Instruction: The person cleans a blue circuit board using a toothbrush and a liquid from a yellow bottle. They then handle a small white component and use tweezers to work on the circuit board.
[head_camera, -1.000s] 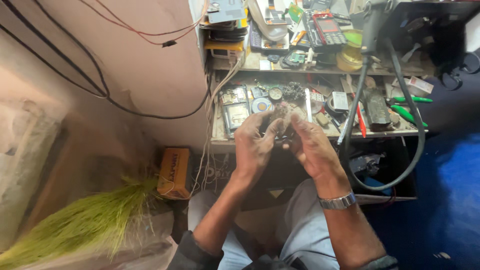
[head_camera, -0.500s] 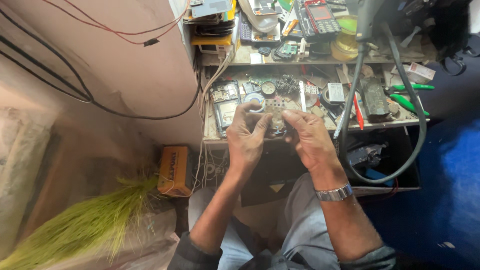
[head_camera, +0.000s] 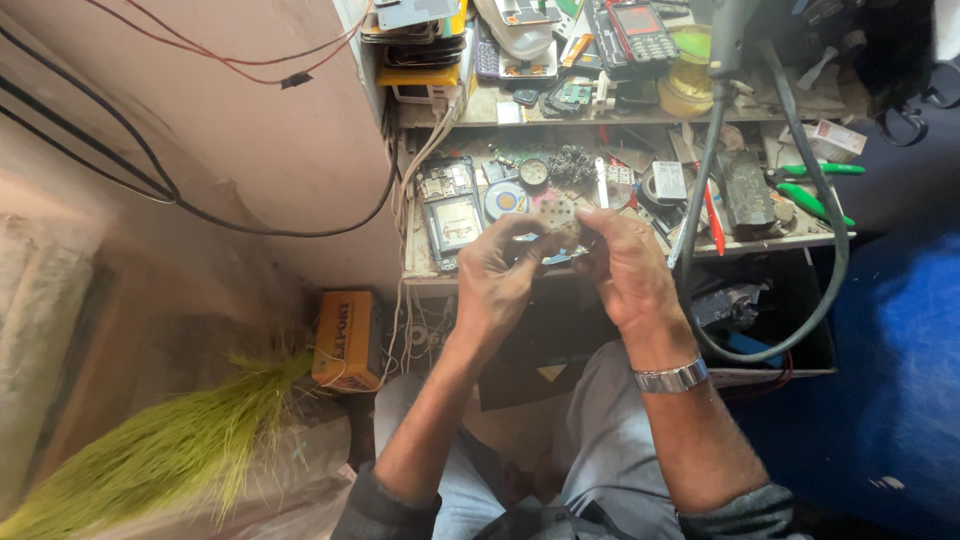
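Seated at a cluttered wooden counter (head_camera: 745, 243), a person pinches a small pale, dotted keypad-like piece (head_camera: 558, 213) between both hands — left hand (head_camera: 500, 275) and right hand (head_camera: 625, 270) closed on it, fingertips meeting just above the counter's front edge. An opened phone body with bare circuit board (head_camera: 450, 208) lies beside a round solder reel (head_camera: 506, 199); green-handled pliers (head_camera: 810, 190) rest untouched. The piece is not yet fitted — the work looks midway.
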